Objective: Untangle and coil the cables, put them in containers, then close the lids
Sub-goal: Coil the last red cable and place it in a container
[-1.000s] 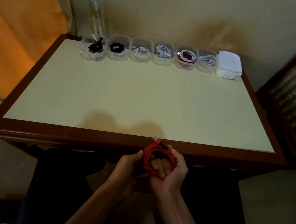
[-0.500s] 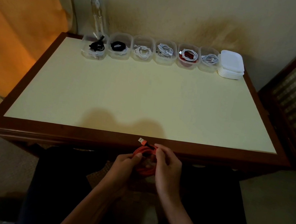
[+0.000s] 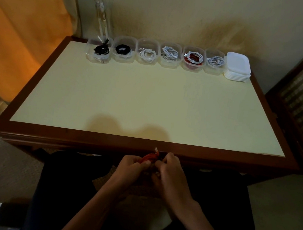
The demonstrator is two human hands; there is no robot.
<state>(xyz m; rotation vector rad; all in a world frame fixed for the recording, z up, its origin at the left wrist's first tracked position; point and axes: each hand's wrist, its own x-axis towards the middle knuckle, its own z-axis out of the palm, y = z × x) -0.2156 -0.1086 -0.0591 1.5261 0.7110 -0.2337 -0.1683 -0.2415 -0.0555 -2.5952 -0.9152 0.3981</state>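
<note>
Low in the middle of the frame, both hands are gripping a coiled red cable [image 3: 150, 156] just below the table's near edge. The left hand [image 3: 130, 167] is curling its fingers round the coil's left side, and the right hand [image 3: 171, 170] is closing its fingers over the right side; the cable's plug is sticking up between them.

The table [image 3: 149, 99], pale yellow on top with a dark wooden border, is filling the centre of the frame. Along its far edge, in the upper middle, six clear containers [image 3: 169, 54] are standing in a row without lids, each holding coiled cables. A stack of white lids [image 3: 237, 67] is sitting just right of the row. A stained cream wall [image 3: 179, 12] is rising behind, and an orange curtain [image 3: 20, 20] is hanging at upper left.
</note>
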